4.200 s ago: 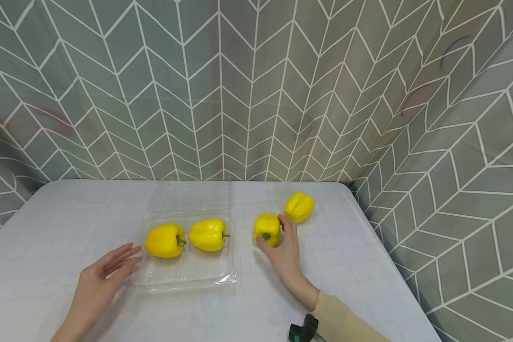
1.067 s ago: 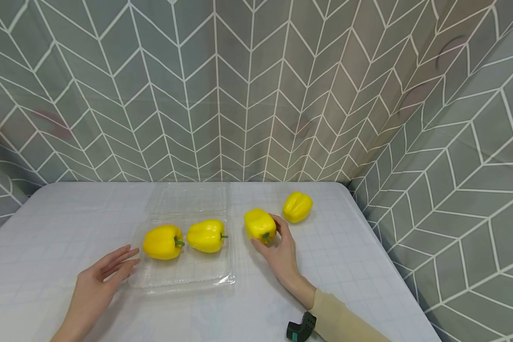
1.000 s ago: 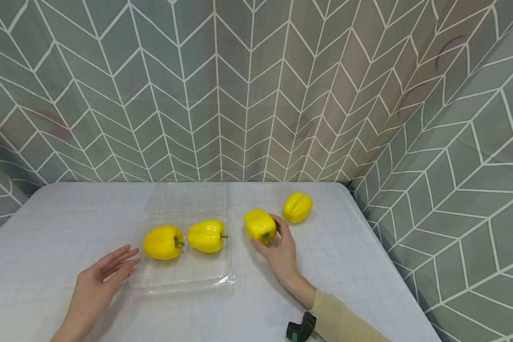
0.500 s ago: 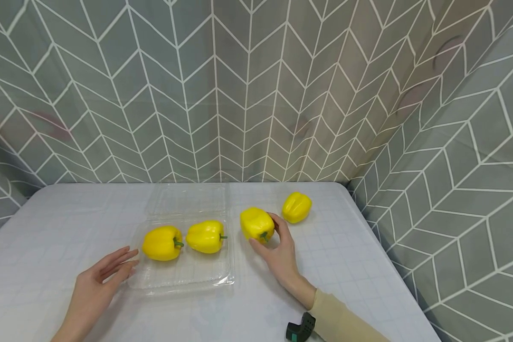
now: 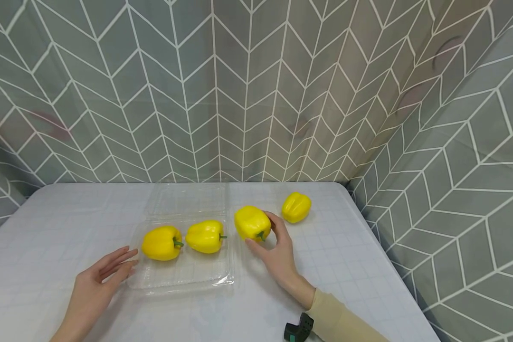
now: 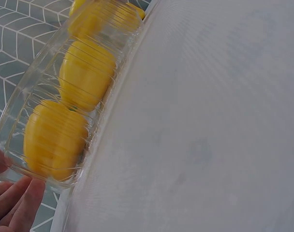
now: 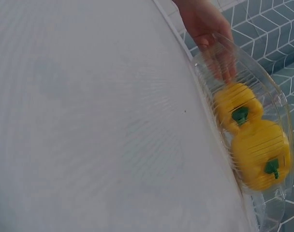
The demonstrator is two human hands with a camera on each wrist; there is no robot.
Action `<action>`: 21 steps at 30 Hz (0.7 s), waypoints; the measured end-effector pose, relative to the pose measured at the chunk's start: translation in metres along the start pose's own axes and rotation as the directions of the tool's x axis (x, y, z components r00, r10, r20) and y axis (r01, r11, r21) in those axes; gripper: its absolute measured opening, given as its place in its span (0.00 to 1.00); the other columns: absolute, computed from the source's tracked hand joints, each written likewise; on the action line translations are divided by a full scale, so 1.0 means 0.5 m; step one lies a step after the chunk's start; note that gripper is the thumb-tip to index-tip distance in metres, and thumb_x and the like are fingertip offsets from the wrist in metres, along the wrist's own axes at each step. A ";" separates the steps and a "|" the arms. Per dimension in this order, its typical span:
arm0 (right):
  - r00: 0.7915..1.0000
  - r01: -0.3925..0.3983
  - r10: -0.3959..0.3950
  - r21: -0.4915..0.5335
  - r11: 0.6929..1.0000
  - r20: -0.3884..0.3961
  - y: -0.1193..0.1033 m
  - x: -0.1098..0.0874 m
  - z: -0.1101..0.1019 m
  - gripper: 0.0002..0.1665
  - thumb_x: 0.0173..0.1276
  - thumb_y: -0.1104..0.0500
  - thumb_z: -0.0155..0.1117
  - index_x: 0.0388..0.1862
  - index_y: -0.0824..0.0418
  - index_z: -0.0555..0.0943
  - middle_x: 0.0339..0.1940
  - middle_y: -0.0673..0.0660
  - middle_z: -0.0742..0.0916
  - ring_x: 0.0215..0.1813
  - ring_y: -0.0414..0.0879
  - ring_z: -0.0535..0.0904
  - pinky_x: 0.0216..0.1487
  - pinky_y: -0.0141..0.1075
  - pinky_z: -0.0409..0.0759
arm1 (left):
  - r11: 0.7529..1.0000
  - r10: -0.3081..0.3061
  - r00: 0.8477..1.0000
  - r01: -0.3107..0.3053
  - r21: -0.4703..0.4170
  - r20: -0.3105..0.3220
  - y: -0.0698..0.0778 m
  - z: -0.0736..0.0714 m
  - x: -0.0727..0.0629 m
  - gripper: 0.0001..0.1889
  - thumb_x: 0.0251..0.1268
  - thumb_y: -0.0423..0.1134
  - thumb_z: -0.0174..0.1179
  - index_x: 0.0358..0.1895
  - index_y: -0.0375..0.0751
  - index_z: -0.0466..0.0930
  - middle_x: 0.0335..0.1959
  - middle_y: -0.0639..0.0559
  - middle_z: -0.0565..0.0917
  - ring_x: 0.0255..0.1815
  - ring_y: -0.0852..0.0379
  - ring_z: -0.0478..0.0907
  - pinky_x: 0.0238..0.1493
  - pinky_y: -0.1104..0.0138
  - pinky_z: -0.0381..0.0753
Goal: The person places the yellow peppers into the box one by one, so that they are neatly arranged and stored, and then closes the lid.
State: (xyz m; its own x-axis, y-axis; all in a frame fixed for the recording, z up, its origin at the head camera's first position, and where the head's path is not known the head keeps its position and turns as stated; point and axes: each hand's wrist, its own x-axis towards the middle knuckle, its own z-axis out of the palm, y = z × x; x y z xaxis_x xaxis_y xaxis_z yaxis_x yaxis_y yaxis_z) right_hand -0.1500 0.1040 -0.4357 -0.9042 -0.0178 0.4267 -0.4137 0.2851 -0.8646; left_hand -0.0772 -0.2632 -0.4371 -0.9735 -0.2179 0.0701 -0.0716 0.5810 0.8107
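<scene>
My right hand (image 5: 278, 254) grips a yellow bell pepper (image 5: 251, 222) between thumb and fingers, its green stem facing me. The pepper is held just off the right edge of a clear plastic clamshell container (image 5: 175, 278). Two more yellow bell peppers lie on their sides in that container, a left one (image 5: 159, 243) and a right one (image 5: 204, 236), stems pointing right. My left hand (image 5: 96, 280) touches the container's left edge with fairly straight fingers (image 6: 30, 203). Through the clear wall, the right wrist view shows those fingertips behind the plastic. The right hand itself is outside that view.
Another yellow bell pepper (image 5: 296, 207) lies on the white-covered table (image 5: 346, 266), behind and right of the right hand. The container's lid (image 5: 188, 198) lies folded back toward the patterned curtain (image 5: 235, 95). A black device (image 5: 299, 327) is beside the right sleeve.
My right hand has lifted the bell pepper off the table and carried it left toward the container, turning it somewhat. The left hand stays at the container's edge.
</scene>
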 end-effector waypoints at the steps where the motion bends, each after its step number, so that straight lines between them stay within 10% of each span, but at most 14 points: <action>1: 1.000 0.005 -0.005 0.006 1.000 0.004 -0.003 0.000 0.000 0.42 0.57 0.58 0.79 0.69 0.48 0.70 0.67 0.47 0.77 0.71 0.47 0.70 0.77 0.54 0.62 | 1.000 0.003 1.000 -0.003 -0.001 0.000 0.000 0.000 0.000 0.29 0.72 0.50 0.60 0.70 0.39 0.71 0.58 0.54 0.85 0.41 0.89 0.74 0.39 0.85 0.79; 21: 0.985 0.064 -0.076 0.087 0.994 0.152 -0.065 -0.005 0.022 0.42 0.58 0.59 0.78 0.70 0.47 0.70 0.67 0.45 0.77 0.71 0.45 0.71 0.76 0.53 0.65 | 0.999 0.046 0.999 -0.046 -0.022 -0.021 -0.002 -0.002 0.000 0.27 0.72 0.46 0.61 0.69 0.37 0.72 0.55 0.61 0.86 0.42 0.88 0.75 0.39 0.85 0.80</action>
State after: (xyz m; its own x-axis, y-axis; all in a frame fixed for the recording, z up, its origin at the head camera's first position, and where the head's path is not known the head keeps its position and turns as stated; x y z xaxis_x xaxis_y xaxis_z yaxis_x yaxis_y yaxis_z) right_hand -0.1356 0.0841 -0.4116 -0.8756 -0.1853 0.4460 -0.4779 0.1991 -0.8555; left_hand -0.0770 -0.2648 -0.4374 -0.9708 -0.2078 0.1195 -0.0218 0.5728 0.8194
